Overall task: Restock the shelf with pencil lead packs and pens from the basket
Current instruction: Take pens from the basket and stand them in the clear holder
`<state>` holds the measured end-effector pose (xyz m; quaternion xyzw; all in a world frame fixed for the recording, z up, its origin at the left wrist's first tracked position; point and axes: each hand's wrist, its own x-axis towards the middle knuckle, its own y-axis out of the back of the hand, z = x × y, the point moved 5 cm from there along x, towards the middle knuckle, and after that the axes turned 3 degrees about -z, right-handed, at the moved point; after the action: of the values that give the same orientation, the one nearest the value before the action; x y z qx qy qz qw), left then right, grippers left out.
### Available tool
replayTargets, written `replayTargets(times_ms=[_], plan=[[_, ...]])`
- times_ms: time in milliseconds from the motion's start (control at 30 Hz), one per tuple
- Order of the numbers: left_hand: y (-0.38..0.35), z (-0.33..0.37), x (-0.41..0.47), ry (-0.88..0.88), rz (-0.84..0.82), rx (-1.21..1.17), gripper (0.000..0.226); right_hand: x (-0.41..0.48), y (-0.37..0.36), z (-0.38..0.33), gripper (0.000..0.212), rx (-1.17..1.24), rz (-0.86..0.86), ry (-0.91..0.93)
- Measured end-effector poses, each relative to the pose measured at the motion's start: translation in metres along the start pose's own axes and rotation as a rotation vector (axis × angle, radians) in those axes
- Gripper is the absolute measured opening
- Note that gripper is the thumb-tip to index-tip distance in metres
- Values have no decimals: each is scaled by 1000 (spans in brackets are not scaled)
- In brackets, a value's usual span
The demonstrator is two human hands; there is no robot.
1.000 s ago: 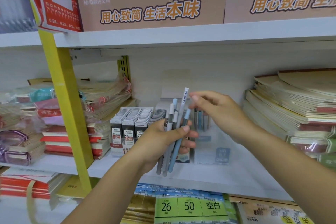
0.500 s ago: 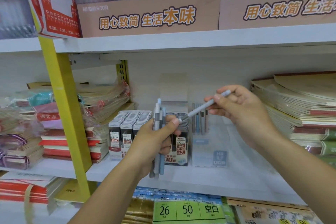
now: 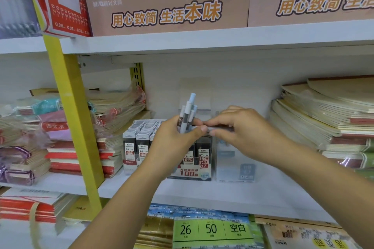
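My left hand (image 3: 174,137) grips a bunch of grey and pale blue pens (image 3: 188,113), their tops sticking up above my fingers. My right hand (image 3: 242,129) pinches a single pen (image 3: 220,128) that lies nearly level, its tip touching my left thumb. Both hands hover in front of the middle shelf (image 3: 202,192). Behind them stand rows of pencil lead packs (image 3: 139,143) marked 0.5 and 0.7, and a clear pen holder (image 3: 234,163) to their right. The basket is out of view.
Stacks of notebooks (image 3: 323,119) fill the shelf's right side; wrapped exercise books (image 3: 113,113) lie at the left beyond a yellow upright (image 3: 68,107). Brown display boxes (image 3: 168,10) sit on the shelf above. Green price tags (image 3: 210,228) mark the shelf below.
My right hand drew one pen out of the bunch, swung it from upright to nearly level and lowered it against my left thumb. My left hand rose slightly with the remaining pens.
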<state>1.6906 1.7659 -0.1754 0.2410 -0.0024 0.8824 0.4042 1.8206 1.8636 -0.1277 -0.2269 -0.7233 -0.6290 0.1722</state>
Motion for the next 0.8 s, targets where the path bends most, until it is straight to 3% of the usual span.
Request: replayTargets(times_ms=[167,300,533,800], plan=[[2,-9,1,59,-66,-132,17,2,29,46,17,264,175,-259],[2,-13,0,54,-69,-167,15,9,31,67,21,534,294,-293],[-1,-13,-4,53,-88,-128,16,14,-7,87,50,251,213,-231],[0,-21,-7,68,-109,-124,16,11,-29,99,44,216,156,-254]])
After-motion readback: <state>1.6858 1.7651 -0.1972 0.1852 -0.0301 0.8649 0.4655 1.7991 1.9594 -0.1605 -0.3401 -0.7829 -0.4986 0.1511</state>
